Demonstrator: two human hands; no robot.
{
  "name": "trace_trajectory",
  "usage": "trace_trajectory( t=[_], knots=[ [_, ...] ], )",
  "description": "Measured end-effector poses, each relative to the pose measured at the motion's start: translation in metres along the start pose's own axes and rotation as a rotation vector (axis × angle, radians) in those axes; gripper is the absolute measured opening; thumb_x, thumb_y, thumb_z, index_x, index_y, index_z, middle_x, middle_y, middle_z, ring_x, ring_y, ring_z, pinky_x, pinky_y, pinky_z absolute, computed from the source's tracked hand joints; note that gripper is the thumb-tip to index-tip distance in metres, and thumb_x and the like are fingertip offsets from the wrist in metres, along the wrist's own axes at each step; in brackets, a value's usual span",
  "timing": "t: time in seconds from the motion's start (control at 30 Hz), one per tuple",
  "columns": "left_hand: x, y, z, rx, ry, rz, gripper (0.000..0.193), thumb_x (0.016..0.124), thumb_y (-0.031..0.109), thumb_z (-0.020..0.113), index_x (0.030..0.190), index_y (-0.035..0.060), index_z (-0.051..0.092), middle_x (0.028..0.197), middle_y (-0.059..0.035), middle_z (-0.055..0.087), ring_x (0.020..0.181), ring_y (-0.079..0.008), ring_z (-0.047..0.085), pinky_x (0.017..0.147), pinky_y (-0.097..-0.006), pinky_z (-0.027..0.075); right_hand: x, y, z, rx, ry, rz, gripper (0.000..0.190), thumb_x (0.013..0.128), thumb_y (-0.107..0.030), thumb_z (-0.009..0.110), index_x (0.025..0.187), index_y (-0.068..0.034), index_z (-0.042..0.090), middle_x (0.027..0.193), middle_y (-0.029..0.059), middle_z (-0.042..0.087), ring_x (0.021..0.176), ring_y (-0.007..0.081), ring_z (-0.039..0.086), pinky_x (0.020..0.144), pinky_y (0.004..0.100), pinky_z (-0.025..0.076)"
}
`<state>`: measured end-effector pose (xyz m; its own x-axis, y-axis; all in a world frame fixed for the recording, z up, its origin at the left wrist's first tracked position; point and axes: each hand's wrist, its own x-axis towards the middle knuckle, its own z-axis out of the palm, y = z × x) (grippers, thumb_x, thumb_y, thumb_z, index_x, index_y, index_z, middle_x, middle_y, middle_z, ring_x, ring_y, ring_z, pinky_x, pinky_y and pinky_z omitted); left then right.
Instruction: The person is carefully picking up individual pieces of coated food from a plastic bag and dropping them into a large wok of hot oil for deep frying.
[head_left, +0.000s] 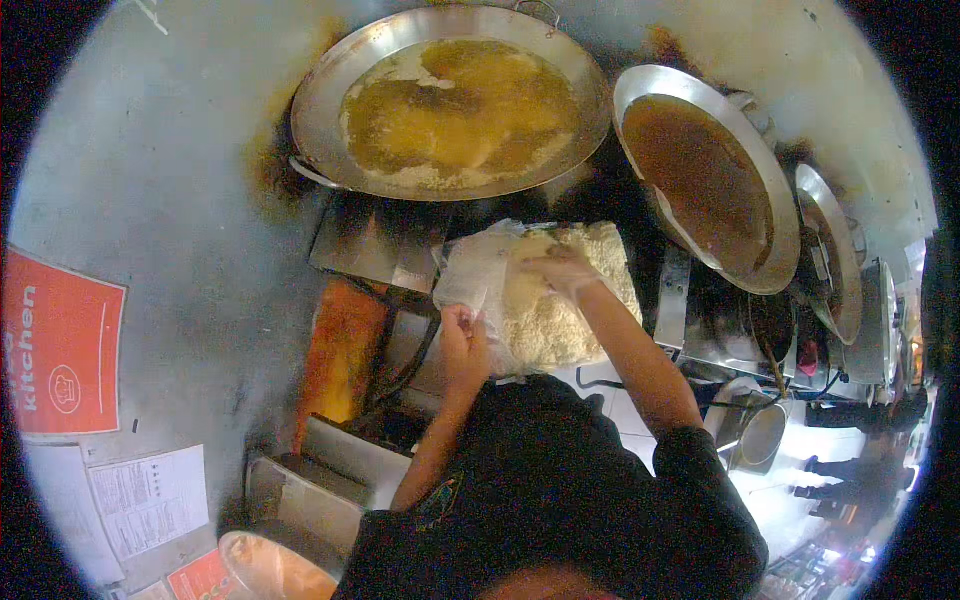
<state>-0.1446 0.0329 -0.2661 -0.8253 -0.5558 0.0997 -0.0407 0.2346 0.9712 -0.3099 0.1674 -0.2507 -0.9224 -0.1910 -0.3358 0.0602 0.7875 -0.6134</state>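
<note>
A tray-shaped bed of pale crumb-like food (555, 337) lies before me, close to my body. Translucent plastic film (472, 270) covers its left part. My left hand (465, 337) pinches the film's near left edge between its fingers. Over the far part of the pale food is my right hand (566, 270), with its fingers against the food or the film. Blur hides whether those fingers hold anything. Beyond both hands stands a large metal wok (450, 184) of yellowish, foamy oil (465, 112).
To the right are a second wok (720, 270) of brown liquid and a smaller pan (847, 300). A metal pot (761, 439) stands low at right. A bowl (270, 559) sits at lower left, near posted papers (150, 502). Blurred people (847, 480) appear far right.
</note>
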Motion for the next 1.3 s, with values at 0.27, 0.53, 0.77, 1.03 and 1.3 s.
trace_trajectory(
  t=[0.27, 0.53, 0.77, 1.03, 1.3],
  knots=[
    [0.002, -0.021, 0.002, -0.161, -0.062, -0.164, 0.018, 0.089, 0.007, 0.057, 0.101, 0.0028, 0.044, 0.083, -0.0067, 0.050, 0.073, -0.0137, 0.050, 0.063, -0.0290, 0.045, -0.040, -0.015, -0.051, -0.114, -0.040, -0.365, 0.057, 0.073, -0.037, 0.075, 0.105, 0.007, 0.063, 0.102, 0.0214, 0.067, 0.096, 0.0311, 0.062, 0.086, 0.0386, 0.048],
    [0.006, -0.022, -0.002, -0.210, -0.081, -0.149, 0.018, 0.091, 0.006, 0.055, 0.102, 0.0032, 0.042, 0.075, -0.0091, 0.055, 0.058, -0.0158, 0.059, 0.049, -0.0291, 0.049, -0.055, -0.086, -0.132, -0.406, -0.162, -0.610, 0.044, 0.072, -0.036, 0.069, 0.091, 0.003, 0.065, 0.086, 0.0237, 0.066, 0.084, 0.0355, 0.064, 0.076, 0.0438, 0.049],
    [0.005, 0.002, -0.013, -0.135, -0.090, -0.061, 0.017, 0.093, 0.008, 0.053, 0.103, 0.0029, 0.042, 0.078, -0.0083, 0.054, 0.061, -0.0152, 0.058, 0.054, -0.0306, 0.052, -0.063, -0.204, -0.207, -0.354, -0.258, -0.682, 0.035, 0.077, -0.032, 0.063, 0.089, 0.000, 0.064, 0.079, 0.0174, 0.067, 0.075, 0.0301, 0.064, 0.070, 0.0393, 0.049],
    [0.003, -0.009, -0.006, -0.095, -0.081, -0.070, 0.015, 0.087, 0.002, 0.052, 0.101, 0.0032, 0.046, 0.080, -0.0079, 0.052, 0.065, -0.0160, 0.057, 0.058, -0.0308, 0.049, 0.086, -0.265, -0.123, -0.708, 0.175, -1.070, 0.035, 0.079, -0.031, 0.062, 0.095, 0.001, 0.061, 0.086, 0.0157, 0.066, 0.077, 0.0292, 0.064, 0.073, 0.0388, 0.050],
    [0.000, -0.007, 0.000, -0.161, 0.004, -0.013, 0.017, 0.086, 0.006, 0.055, 0.101, 0.0042, 0.045, 0.084, -0.0159, 0.054, 0.065, -0.0273, 0.058, 0.058, -0.0378, 0.049, 0.220, -0.312, -0.003, -0.718, -0.022, -1.018, 0.040, 0.079, -0.030, 0.063, 0.099, 0.005, 0.065, 0.091, 0.0212, 0.068, 0.077, 0.0327, 0.066, 0.073, 0.0434, 0.052]
  ],
)
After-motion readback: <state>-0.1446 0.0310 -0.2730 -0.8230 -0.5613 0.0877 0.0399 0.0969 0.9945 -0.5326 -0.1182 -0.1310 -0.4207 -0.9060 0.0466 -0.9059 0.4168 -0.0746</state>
